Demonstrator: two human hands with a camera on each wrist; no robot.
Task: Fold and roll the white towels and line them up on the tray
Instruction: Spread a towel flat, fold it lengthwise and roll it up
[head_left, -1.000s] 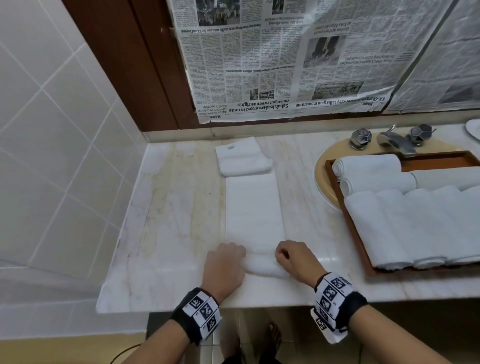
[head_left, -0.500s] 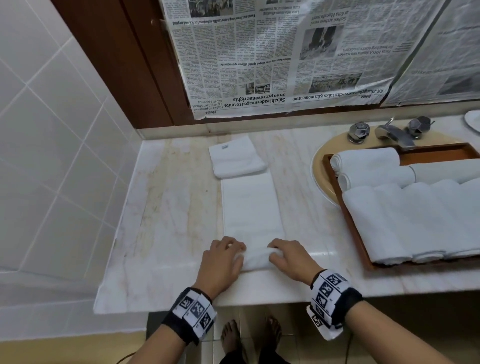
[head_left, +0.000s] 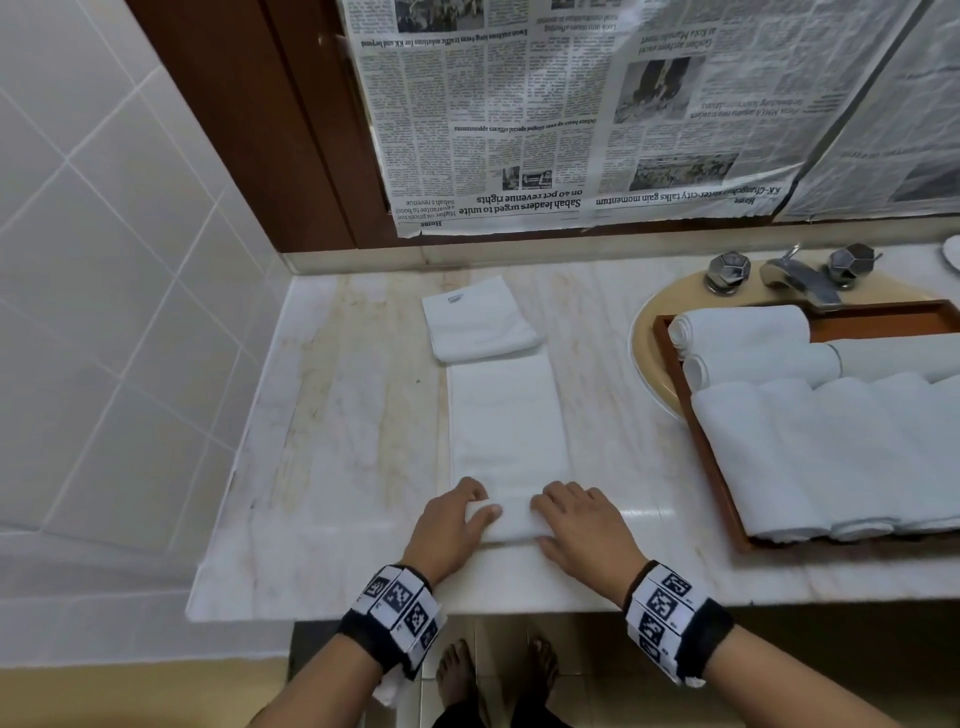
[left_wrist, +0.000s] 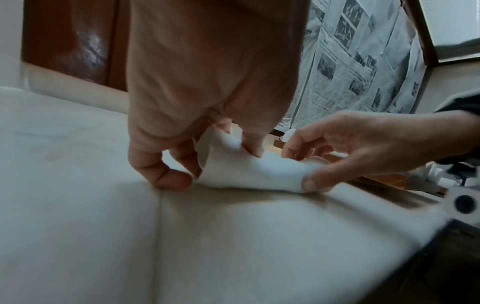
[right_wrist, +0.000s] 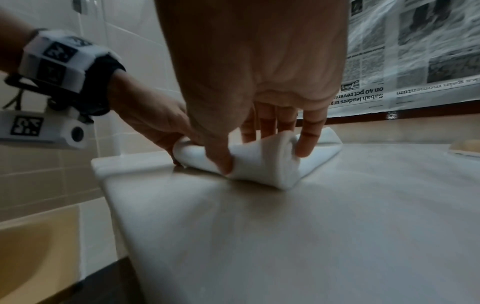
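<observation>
A long folded white towel (head_left: 506, 421) lies lengthwise on the marble counter (head_left: 332, 441), its near end rolled into a short roll (head_left: 511, 522) (left_wrist: 249, 174) (right_wrist: 259, 162). My left hand (head_left: 452, 525) (left_wrist: 187, 156) grips the roll's left end, thumb in front, fingers over the top. My right hand (head_left: 576, 525) (right_wrist: 262, 142) grips the right end the same way. A second folded towel (head_left: 475, 325) lies behind the strip. The wooden tray (head_left: 675, 364) at the right holds several rolled white towels (head_left: 831, 447).
The tray sits over a beige sink (head_left: 649, 338) with a chrome tap (head_left: 800, 280). Newspaper (head_left: 571, 114) covers the wall behind. White tiles (head_left: 104, 260) bound the counter's left side. The counter's front edge runs just under my wrists.
Both hands have rolled the towel's near end away from me; the roll has grown thicker and moved slightly farther from the counter's front edge.
</observation>
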